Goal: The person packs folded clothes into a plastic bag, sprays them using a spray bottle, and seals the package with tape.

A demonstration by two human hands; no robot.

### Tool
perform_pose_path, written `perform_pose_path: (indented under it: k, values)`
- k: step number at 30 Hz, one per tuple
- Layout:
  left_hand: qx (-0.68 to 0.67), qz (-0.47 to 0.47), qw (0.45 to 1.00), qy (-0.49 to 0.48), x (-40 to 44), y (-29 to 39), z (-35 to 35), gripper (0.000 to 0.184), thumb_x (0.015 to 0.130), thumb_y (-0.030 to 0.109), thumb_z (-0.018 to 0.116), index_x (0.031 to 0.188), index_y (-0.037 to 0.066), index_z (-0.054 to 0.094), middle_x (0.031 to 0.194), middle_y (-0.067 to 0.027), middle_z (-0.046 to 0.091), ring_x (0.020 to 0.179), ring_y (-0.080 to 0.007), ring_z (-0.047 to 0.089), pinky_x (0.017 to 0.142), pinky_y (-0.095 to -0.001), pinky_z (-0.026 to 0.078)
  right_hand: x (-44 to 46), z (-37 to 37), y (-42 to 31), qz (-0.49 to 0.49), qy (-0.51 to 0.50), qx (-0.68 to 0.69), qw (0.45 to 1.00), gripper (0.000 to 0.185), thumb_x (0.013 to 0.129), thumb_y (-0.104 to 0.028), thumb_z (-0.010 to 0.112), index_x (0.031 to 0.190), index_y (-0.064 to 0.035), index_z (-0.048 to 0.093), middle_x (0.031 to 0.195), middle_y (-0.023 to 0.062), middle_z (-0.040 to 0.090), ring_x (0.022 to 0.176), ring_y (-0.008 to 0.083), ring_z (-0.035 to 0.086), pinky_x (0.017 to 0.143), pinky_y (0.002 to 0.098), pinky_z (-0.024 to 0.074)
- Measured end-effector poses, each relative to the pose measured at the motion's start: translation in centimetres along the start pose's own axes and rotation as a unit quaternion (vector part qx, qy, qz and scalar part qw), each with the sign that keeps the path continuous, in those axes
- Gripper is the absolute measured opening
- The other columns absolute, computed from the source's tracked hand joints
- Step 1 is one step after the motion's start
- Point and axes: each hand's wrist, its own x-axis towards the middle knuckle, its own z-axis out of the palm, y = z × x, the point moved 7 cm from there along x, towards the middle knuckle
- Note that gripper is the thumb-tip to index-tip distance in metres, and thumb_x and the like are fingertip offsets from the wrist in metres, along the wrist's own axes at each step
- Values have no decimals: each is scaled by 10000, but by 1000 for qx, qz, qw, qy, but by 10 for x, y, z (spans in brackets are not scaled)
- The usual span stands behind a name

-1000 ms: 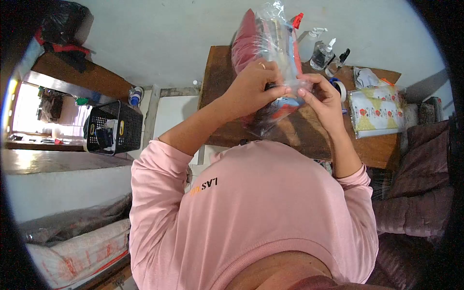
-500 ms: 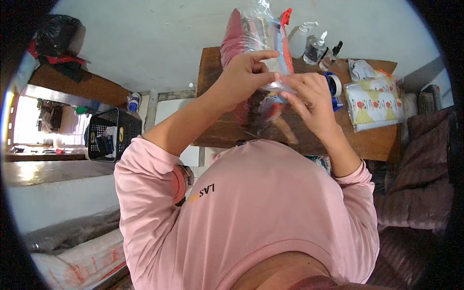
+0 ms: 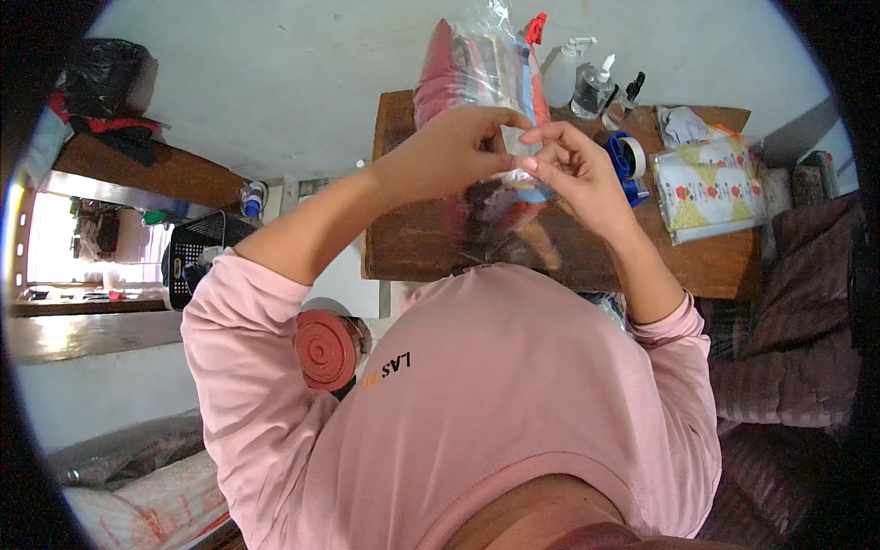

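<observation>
A clear plastic bag (image 3: pixel 486 69) packed with folded cloth, maroon on its left side, lies on the wooden table in front of me. Over its middle, my left hand (image 3: pixel 454 151) curves with thumb and fingers closed on a piece of clear plastic (image 3: pixel 515 147). Fingertips of my right hand (image 3: pixel 582 174) pinch the same plastic from the right. Whether this piece belongs to the bag or is separate, I cannot tell. Both hands cover part of the bag. Just right of my right hand sits a blue tape dispenser (image 3: pixel 630 163) with a pale roll.
Along the wall stand a red-topped spray bottle (image 3: pixel 535 32), a white bottle (image 3: pixel 566 66), a clear pump bottle (image 3: pixel 592 90) and a small black-topped bottle (image 3: pixel 623 103). A flower-printed packet (image 3: pixel 710 197) lies on the table's (image 3: pixel 403 247) right. A black basket (image 3: pixel 197 257) is at left.
My right hand has turned, its fingers now bent into a pinch beside my left fingertips. My left hand has lowered slightly, its raised index finger now curled down.
</observation>
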Motion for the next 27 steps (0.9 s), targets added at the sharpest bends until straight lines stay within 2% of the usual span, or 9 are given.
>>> perform_pose_path:
  k: [2,4,6,9,12,15,22,25,27]
  values:
    - [-75,-39,996,-15,2,-13,1,385,820,144,637,1174,28,542,674,1,513,641,-64,466,575,-219,373,-5,-2,-25,-109,33,-152,982,207,813,-194,645,972,-62,653,768,37,609,778,142,566,763,303,405]
    - [-118,-51,991,-29,4,-18,1,390,821,142,638,1181,31,536,676,11,500,647,-56,451,578,-211,369,-19,8,-54,-290,55,-414,861,227,786,-212,660,968,-77,651,765,39,598,804,187,559,821,346,374]
    - [-132,-39,990,-45,6,-16,3,368,822,151,643,1154,29,543,688,13,489,663,-65,450,590,-220,374,-21,11,-53,-283,49,-427,857,216,766,-223,665,933,-86,653,767,42,593,822,219,542,848,372,342]
    - [43,44,998,-1,-2,11,4,287,807,186,661,1022,22,566,712,-23,512,694,-143,515,616,-283,409,-17,9,-42,-255,24,-419,871,177,759,-212,664,890,-93,651,770,45,594,812,224,535,856,374,332]
    - [318,193,928,21,-7,24,9,274,773,218,684,900,20,545,757,-84,541,757,-266,561,659,-365,434,-12,7,-38,-216,-7,-376,901,150,767,-199,661,858,-81,647,770,53,600,800,212,539,846,358,341]
    - [333,169,927,-11,-8,21,9,273,756,222,686,856,26,525,784,-131,569,793,-346,556,694,-426,436,-3,5,-29,-160,-58,-302,938,142,787,-189,651,846,-61,642,760,58,605,771,204,540,814,335,361]
    - [63,39,997,-29,-3,9,4,398,821,157,631,1189,37,535,766,-70,595,707,-153,565,663,-290,446,5,4,5,-25,-110,-68,991,143,832,-183,614,874,-50,646,702,51,585,665,215,517,705,302,391]
    - [26,-33,998,-53,0,-10,2,450,832,127,612,1260,46,500,759,-32,583,697,-96,531,657,-245,433,2,2,-12,-66,-33,-208,975,143,797,-191,643,884,-79,654,749,30,577,738,212,524,770,327,378]
    - [12,-59,996,-66,-1,-15,1,439,833,112,602,1256,45,502,752,-17,570,701,-89,516,658,-240,429,-11,4,-33,-209,17,-357,910,164,750,-186,671,891,-103,655,796,12,572,804,203,518,824,357,353]
